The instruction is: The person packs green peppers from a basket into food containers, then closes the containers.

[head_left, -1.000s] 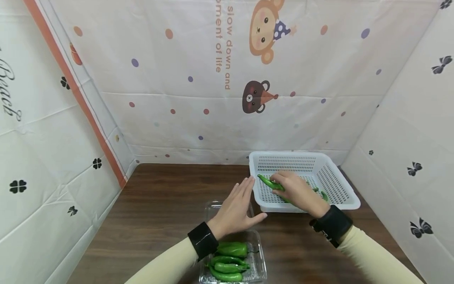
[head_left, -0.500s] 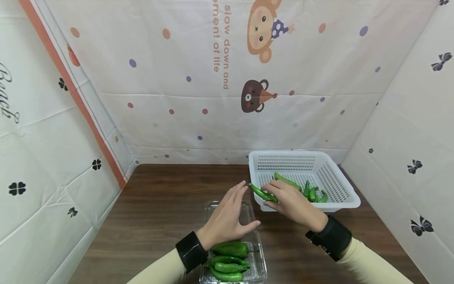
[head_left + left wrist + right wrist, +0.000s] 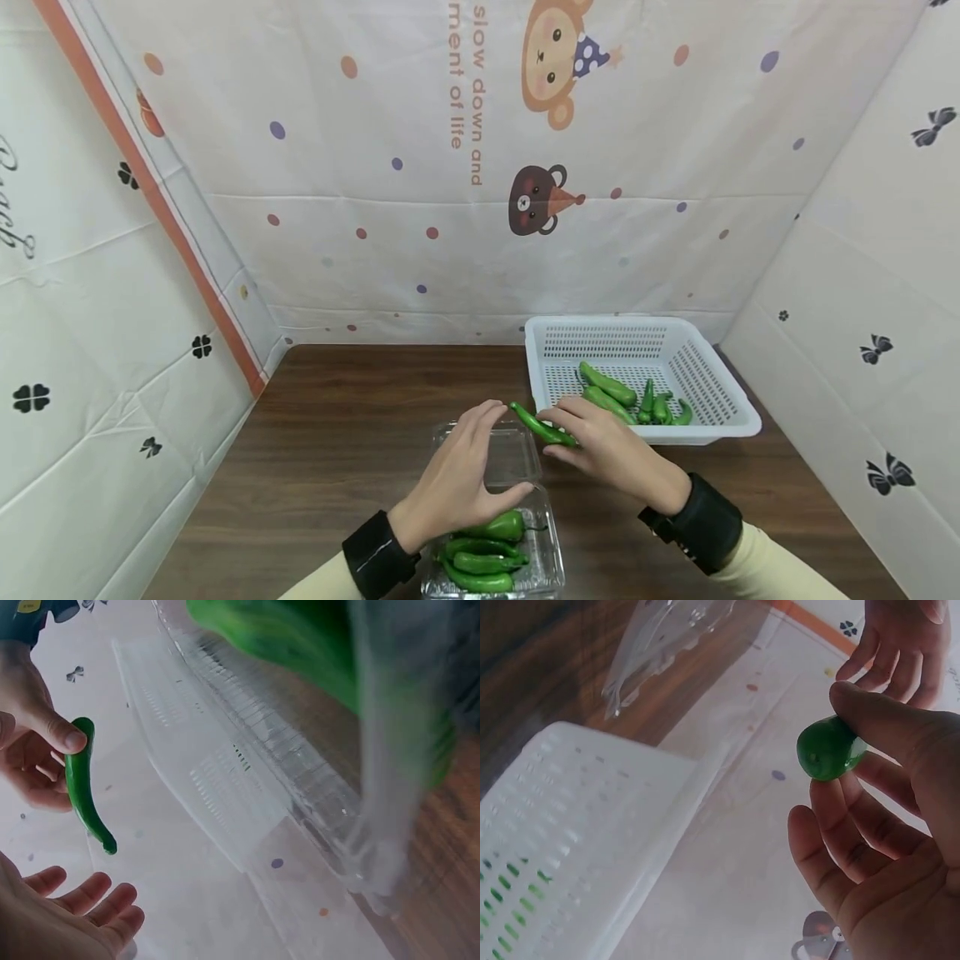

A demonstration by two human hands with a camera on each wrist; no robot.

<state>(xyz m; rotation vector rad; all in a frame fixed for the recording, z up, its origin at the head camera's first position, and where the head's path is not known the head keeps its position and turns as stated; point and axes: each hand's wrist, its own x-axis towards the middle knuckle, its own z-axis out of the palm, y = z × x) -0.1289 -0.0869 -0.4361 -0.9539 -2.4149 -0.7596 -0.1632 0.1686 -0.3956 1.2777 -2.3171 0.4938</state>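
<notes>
**Pepper in a light pinch over the tray**

My right hand (image 3: 611, 450) pinches a pepper (image 3: 542, 425) between thumb and fingertips, in the air just past the basket (image 3: 720, 392) and above the open end of the clear tray (image 3: 517, 454). My left hand (image 3: 461, 479) hovers beside it, fingers loosely spread, holding nothing. The risk, as I judge it: the grip sits near one end, so the long free end could swing and slip onto the table (image 3: 337, 433), or catch the tray lid. The head view shows more peppers in tray and basket; my right wrist view alone shows the thumb pressing the pepper's end against my fingers
</notes>
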